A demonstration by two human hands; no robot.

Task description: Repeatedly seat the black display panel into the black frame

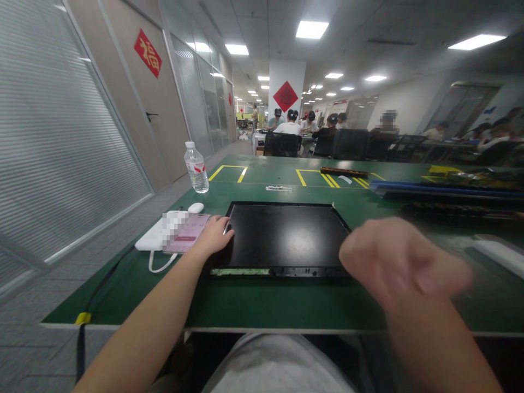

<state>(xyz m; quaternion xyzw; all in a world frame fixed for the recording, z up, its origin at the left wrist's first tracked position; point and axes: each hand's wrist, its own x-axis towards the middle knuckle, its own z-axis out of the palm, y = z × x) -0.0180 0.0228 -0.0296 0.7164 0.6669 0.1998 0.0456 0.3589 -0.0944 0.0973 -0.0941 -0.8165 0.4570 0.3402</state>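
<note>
A black flat display panel (286, 234) lies face up on the green table in front of me, with a strip of green circuit board (241, 271) along its near edge. My left hand (215, 236) grips the panel's left side, thumb toward the screen and fingers along the frame. Raised off the panel's right corner, my right hand (401, 262) is blurred by motion. Its fingers look curled in, and whatever they may hold is hidden.
Left of the panel lie a pink-screened phone (186, 234), a white power bank with a cable (153, 234) and a white mouse-like case (196, 208). A water bottle (197, 168) stands behind them. Blue strips (434, 190) lie at right. Several people sit beyond the table (262, 305).
</note>
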